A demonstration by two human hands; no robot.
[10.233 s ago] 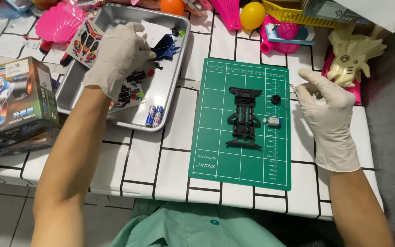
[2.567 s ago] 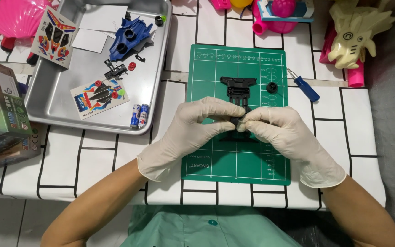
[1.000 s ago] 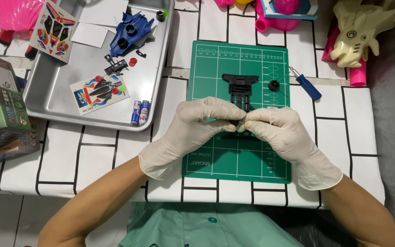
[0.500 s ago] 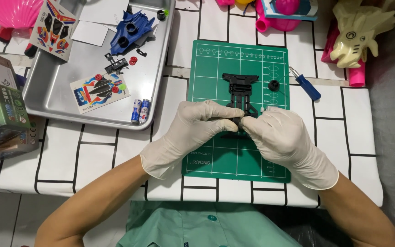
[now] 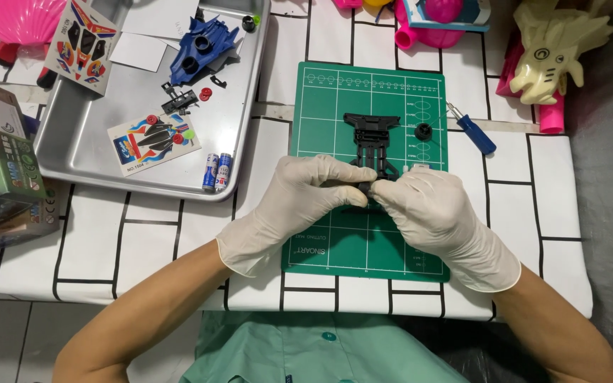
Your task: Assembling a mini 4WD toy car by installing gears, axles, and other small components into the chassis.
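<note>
I see the bench (image 5: 143,234) in white, black-lined cloth, its near edge running just under my forearms. At ten o'clock the steel tray (image 5: 79,152) holds a blue car shell (image 5: 203,53); its right rim leaves a narrow lane before the green cutting mat (image 5: 335,245). Centred on the mat lies the black chassis (image 5: 372,142). My left hand (image 5: 292,206) and right hand (image 5: 431,216) meet fingertip to fingertip, pinched together on the chassis's near end. At two o'clock a blue screwdriver (image 5: 475,132) sits off the mat's edge.

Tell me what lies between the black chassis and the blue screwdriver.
In the head view, a small black wheel lies on the green cutting mat, between the black chassis and the blue screwdriver. Beyond the mat's edge, only bare tablecloth.
</note>
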